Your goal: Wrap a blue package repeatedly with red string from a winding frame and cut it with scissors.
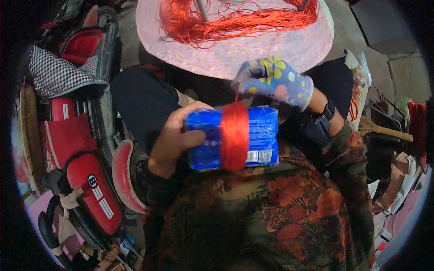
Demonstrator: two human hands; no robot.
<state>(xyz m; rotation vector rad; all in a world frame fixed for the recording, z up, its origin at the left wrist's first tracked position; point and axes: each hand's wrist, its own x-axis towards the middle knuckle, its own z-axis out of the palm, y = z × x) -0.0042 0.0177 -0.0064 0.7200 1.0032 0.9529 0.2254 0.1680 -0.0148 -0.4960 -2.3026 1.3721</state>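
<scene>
My bare left hand (pixel 174 140) grips the left end of a blue plastic-wrapped package (pixel 203 151), thumb on its front. A thick band of red cord (pixel 234 140) is wound around the package's middle. Just above the package, my right hand (pixel 271 81), in a blue flowered glove, has its fingers pinched together. A short red strand runs from the wound band up to those fingers. Beyond, a loose hank of red cord (pixel 199 29) lies on a round pink table (pixel 181 56), around upright pegs.
A red and black scooter (pixel 92 192) stands at the left, with a checked cloth (pixel 63 72) over part of it. On the right are orange-handled scissors (pixel 353 110), a straw hand broom (pixel 384 130) and piled papers and bags.
</scene>
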